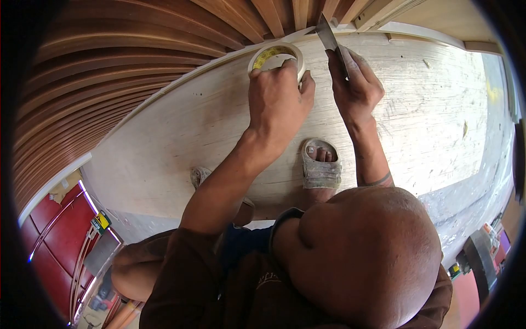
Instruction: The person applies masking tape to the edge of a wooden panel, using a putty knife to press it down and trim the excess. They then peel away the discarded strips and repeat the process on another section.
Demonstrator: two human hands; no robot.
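Note:
My left hand [278, 96] grips a roll of tape [300, 54], its fingers over the near rim; the yellow printed inside of its core faces up. The roll sits right at the foot of the slatted wooden panel [219, 34]. In my right hand [359, 90] is a putty knife [327, 35], its metal blade pointing away and reaching the bottom edge of the slats. The fingers are wrapped around its lower part, which is mostly hidden. A pale strip [307, 36] along the base of the panel shows between the roll and the blade.
A pale plywood sheet [427, 109] lies under my sandalled feet [321, 163]. The slatted panel curves along the far and left sides. Red panels [66, 236] stand at lower left. Tools and a dark object [479, 263] are at lower right, beside a paint-spotted floor [457, 211].

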